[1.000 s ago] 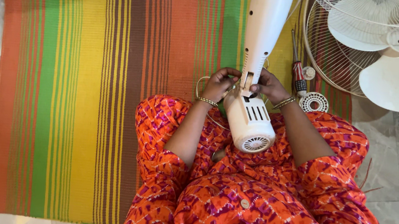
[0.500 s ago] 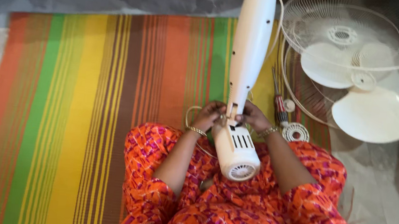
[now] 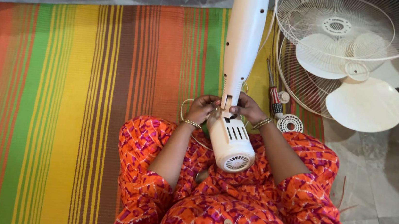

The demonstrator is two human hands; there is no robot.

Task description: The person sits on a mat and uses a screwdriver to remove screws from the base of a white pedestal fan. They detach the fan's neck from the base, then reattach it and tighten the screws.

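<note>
My left hand [image 3: 203, 108] and right hand [image 3: 247, 108] are curled around the joint where the white fan stand [image 3: 242, 43] meets the motor housing [image 3: 231, 144], which rests in my lap. Since a second ago my grip sits the same; only my view has shifted, showing more of the fan guards [image 3: 349, 29] and the screwdriver [image 3: 273, 95] on the striped mat [image 3: 89, 91] beside me

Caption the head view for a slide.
Both hands, left and right, grip a white fan body over a striped mat.
</note>
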